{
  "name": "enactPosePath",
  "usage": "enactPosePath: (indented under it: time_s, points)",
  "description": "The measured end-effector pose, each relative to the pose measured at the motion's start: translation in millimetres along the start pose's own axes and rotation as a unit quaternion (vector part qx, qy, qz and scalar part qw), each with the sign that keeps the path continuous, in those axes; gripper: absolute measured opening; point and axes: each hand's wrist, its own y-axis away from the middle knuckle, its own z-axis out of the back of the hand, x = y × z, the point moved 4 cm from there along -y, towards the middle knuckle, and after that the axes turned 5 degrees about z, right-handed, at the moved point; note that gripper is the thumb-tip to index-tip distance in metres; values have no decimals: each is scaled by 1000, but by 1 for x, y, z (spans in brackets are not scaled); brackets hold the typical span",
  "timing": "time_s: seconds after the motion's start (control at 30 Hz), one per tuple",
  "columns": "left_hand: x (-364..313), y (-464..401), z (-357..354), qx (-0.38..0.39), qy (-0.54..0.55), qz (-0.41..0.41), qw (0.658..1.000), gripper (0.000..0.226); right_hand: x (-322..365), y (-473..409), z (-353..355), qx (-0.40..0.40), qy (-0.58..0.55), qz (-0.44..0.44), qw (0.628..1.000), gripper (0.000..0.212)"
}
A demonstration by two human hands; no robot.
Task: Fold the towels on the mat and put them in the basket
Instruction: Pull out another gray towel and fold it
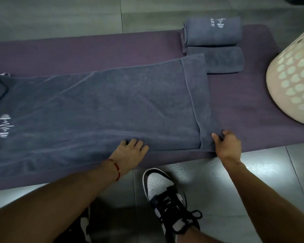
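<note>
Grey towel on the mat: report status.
Left hand presses long grey towel flat. Right hand pinches its near corner. Nothing in the way.

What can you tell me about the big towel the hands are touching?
The big towel is blue-grey and looks soft and fuzzy, like terry cloth. It lies spread out flat on the purple mat, with a few long creases. White printed marks and letters show near its left end. A stitched hem band runs across its right end. The right hand pinches the near right corner, and the left hand rests on its near edge. Its far right corner overlaps one of two folded towels.
</note>
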Motion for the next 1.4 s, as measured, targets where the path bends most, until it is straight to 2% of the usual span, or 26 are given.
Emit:
enactPosePath:
  time_s: [0.1, 0.17, 0.27, 0.37, 0.47, 0.53, 0.6, 0.73, 0.83, 0.93, 0.97, 1.0, 1.07, 1.13, 1.17, 1.2, 1.27, 1.33, 1.4]
  points:
    - [-12, -10, 17, 27, 9, -75, 997, 33, -1, 1, 3, -3, 15, 6, 1000, 40]
    - [-18, -13, 23, 38, 16, -85, 996, 36, -1, -3, 1, 17, 30, -1, 999, 41]
    - [-27, -14, 21, 88, 47, -39, 994, 41, 3, -11, 2, 43, 40, 5, 998, 46]
    - [-32, -16, 24, 137, 116, 17, 984, 40, 10, -22, 6, 53, -5, 3, 999, 47]
    - [-28, -27, 47, 100, 175, 43, 978, 32, 31, -27, 9, 82, -51, 0, 995, 28]
    - [-19, -36, 68, 73, 288, 71, 952, 28, 59, -24, 9, 99, -55, 45, 992, 23]
    - [-9, -44, 90, 86, 430, 116, 891, 29, 101, -12, 6, 108, -45, 126, 985, 40]
    - [31, -28, 117, 121, 690, 215, 680, 17, 205, 31, -19, 155, -46, 293, 942, 39]
    - [77, 17, 109, 91, 758, 267, 587, 26, 269, 80, -61, 237, -52, 380, 893, 36]
    - [114, 77, 54, 40, 784, 377, 491, 38, 298, 133, -111, 413, -55, 407, 812, 36]
    - [120, 96, 32, 33, 785, 411, 461, 38, 299, 142, -125, 449, -44, 414, 791, 36]
    - [122, 111, 12, 33, 778, 438, 449, 37, 300, 146, -134, 448, -15, 439, 779, 35]
    - [122, 132, -23, 37, 751, 473, 460, 30, 300, 137, -144, 382, 63, 501, 774, 31]
    - [116, 138, -44, 27, 744, 468, 476, 25, 297, 116, -149, 289, 121, 541, 780, 33]
    - [113, 137, -52, 12, 736, 462, 494, 28, 298, 103, -150, 243, 139, 558, 781, 38]
    - [113, 135, -57, -3, 714, 458, 529, 32, 299, 89, -151, 200, 171, 567, 781, 46]
    - [113, 130, -61, -28, 671, 453, 586, 34, 301, 57, -152, 150, 269, 537, 785, 65]
    - [113, 129, -63, -47, 662, 446, 601, 27, 301, 28, -153, 132, 353, 496, 782, 77]
    - [113, 130, -66, -58, 646, 442, 619, 19, 301, 5, -154, 117, 398, 486, 769, 78]
